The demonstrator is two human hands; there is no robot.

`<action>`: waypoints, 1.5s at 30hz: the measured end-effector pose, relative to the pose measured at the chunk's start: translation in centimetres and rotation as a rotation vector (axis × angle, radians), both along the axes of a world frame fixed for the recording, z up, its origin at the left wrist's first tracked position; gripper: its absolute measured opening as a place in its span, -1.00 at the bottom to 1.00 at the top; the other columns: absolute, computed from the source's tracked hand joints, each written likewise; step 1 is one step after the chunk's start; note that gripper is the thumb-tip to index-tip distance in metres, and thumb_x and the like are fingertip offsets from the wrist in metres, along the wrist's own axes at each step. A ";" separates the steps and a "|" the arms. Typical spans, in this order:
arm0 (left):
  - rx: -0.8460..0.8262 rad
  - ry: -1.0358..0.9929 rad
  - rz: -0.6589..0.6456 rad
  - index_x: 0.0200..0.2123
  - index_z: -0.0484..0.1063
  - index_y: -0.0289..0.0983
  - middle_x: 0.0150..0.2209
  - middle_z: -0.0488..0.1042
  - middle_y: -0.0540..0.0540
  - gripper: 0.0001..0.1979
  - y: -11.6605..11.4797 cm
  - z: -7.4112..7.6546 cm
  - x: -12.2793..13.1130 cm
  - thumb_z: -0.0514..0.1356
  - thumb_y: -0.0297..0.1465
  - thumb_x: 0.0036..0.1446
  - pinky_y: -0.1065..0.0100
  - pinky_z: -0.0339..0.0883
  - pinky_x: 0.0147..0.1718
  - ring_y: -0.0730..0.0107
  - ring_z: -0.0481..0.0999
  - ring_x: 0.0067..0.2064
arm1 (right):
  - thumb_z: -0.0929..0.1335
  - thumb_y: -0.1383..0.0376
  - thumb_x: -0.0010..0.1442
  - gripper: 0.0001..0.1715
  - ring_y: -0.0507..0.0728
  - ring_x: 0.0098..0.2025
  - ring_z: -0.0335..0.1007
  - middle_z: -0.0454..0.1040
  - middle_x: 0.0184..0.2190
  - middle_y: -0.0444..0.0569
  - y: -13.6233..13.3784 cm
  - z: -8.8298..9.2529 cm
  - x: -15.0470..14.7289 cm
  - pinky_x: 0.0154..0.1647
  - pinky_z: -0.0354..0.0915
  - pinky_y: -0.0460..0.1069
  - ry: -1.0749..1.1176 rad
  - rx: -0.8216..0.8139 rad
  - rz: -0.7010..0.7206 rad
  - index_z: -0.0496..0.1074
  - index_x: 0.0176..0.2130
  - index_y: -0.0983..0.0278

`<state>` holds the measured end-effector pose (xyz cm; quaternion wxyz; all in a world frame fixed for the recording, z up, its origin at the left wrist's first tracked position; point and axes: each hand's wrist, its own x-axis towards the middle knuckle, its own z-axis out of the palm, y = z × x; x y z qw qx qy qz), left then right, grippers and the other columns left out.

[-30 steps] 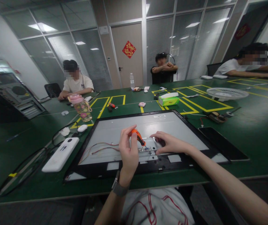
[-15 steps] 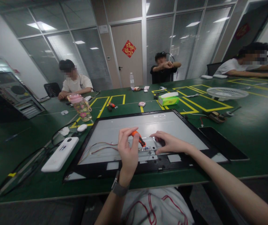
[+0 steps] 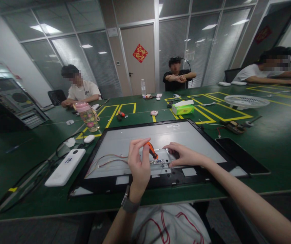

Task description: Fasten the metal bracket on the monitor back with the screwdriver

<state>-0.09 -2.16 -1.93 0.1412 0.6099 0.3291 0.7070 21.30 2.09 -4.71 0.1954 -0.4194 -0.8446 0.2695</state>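
While my left grip (image 3: 139,157) pinches the orange-and-black screwdriver (image 3: 152,151) by the top of its handle, my right grip (image 3: 182,154) is spread, thumb and index apart at the right end of the small board (image 3: 157,162). Whether those right fingertips press on the metal there, I cannot tell.

The relation that counts is the tool's slant: its long axis runs from my left grip down and to the right, so its lower end points at the board. I can't make out the tip well enough to say whether it touches. My left grip is the nearer one to the tool, and the board sits between both hands, its length running left to right along the near edge of the panel (image 3: 201,142).

Farther out, thin wires (image 3: 112,156) trail left over the panel, which lies flat on the bench (image 3: 285,145). A white box (image 3: 65,168) rests left of the panel, a black slab (image 3: 242,156) just right of it. Beyond the far edge stands a tissue pack (image 3: 183,109); across the bench sits a person in a dark top (image 3: 177,81).
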 end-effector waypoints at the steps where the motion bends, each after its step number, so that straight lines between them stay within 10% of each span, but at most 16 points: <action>1: -0.012 -0.004 -0.020 -0.13 0.52 -0.23 -0.21 0.45 -0.11 -0.79 0.0 0.0 0.0 0.08 -0.40 0.30 0.33 0.36 -0.15 0.36 0.46 -0.15 | 0.52 0.05 -0.05 -0.19 0.18 -0.21 0.27 0.30 -0.25 -0.04 0.0 0.0 0.0 -0.16 0.26 0.04 0.002 0.000 -0.002 0.35 0.12 0.29; 45: -0.034 0.036 -0.069 -0.10 0.50 -0.22 -0.16 0.50 -0.13 -0.77 0.0 -0.4 0.0 0.06 -0.37 0.32 0.28 0.36 -0.10 0.31 0.49 -0.11 | 0.52 0.09 -0.05 -0.18 0.17 -0.20 0.28 0.31 -0.25 -0.04 -0.1 0.0 -0.1 -0.14 0.26 0.04 0.004 -0.013 -0.003 0.34 0.14 0.29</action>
